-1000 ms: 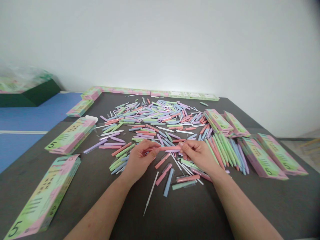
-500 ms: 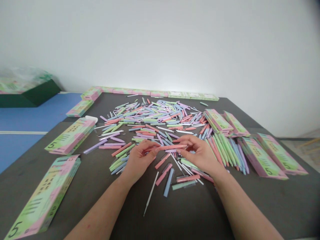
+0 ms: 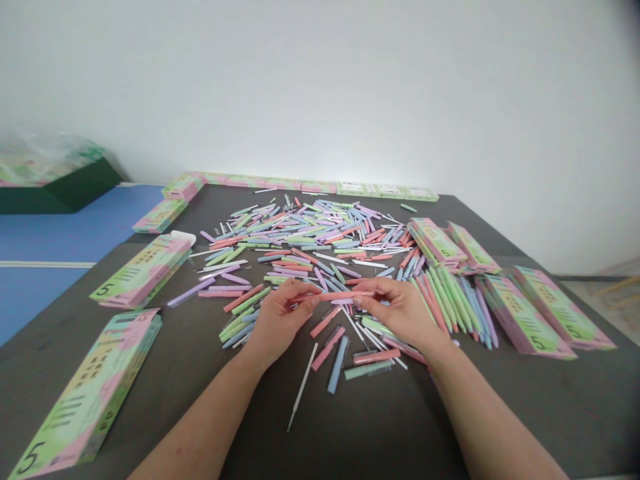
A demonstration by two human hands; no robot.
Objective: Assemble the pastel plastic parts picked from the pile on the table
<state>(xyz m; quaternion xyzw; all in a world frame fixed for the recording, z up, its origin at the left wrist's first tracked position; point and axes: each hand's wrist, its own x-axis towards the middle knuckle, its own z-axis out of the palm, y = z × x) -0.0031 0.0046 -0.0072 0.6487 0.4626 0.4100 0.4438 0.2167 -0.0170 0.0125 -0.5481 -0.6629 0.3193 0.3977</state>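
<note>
The left hand (image 3: pixel 279 319) pinches one end of a pink pen (image 3: pixel 340 295), which spans level between both hands; the right hand (image 3: pixel 400 311) grasps its other end with closed fingertips, above scattered pastel pens (image 3: pixel 310 233) on a dark table (image 3: pixel 440 420).

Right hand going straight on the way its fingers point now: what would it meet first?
Probably the left hand: the right hand points along the pink pen both are holding, though depth is hard to judge.
</note>
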